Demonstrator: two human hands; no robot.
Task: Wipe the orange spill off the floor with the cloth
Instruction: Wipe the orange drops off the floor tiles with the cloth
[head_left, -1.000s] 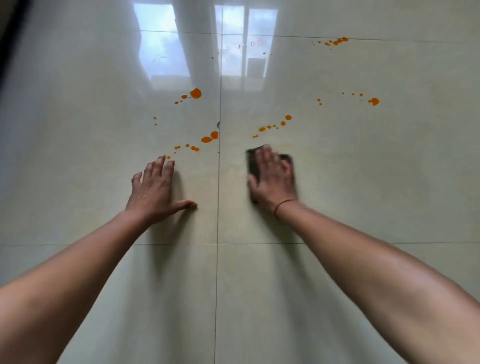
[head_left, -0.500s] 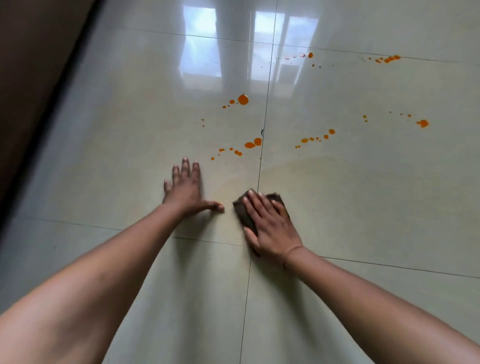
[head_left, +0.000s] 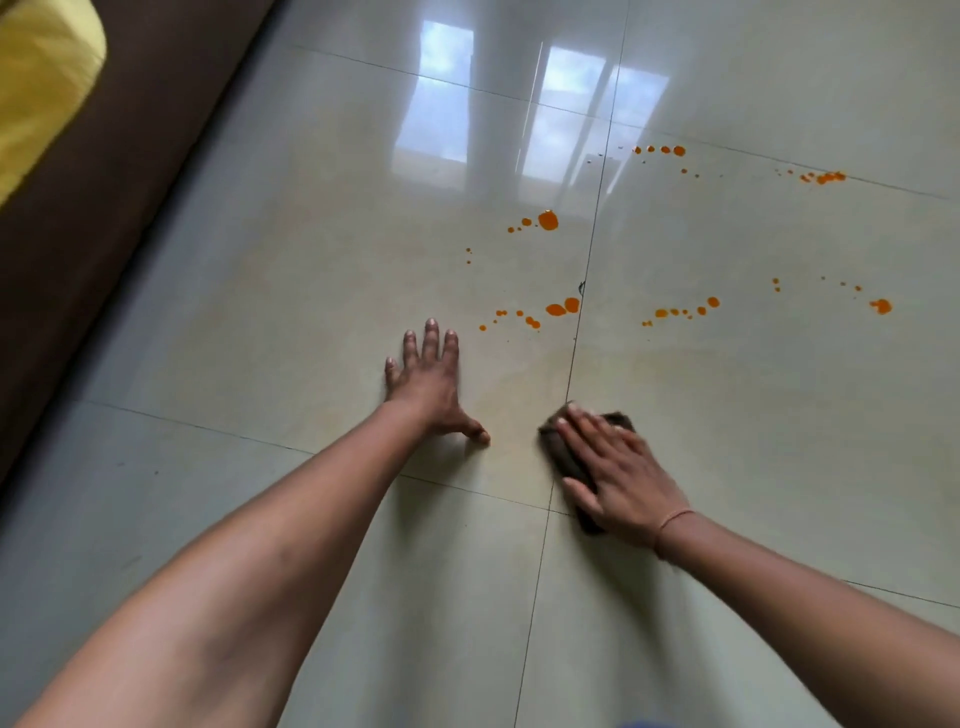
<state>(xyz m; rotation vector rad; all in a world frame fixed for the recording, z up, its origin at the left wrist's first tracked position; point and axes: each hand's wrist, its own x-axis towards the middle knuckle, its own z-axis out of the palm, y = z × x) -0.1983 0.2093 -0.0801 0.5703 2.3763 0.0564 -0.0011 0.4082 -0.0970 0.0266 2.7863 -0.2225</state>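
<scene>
One dark cloth (head_left: 563, 457) pinned flat under right hand (head_left: 623, 480), near grout cross on glossy tiled floor (head_left: 727, 415); left hand (head_left: 428, 382) splayed, holding nothing; roughly seven clusters of orange spill (head_left: 558, 308) beyond both hands; no legible writing.

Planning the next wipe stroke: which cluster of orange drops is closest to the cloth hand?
The short trail just right of the vertical grout line, straight ahead of the right hand on the cloth. The other clusters sit left of that line or farther away.
</scene>
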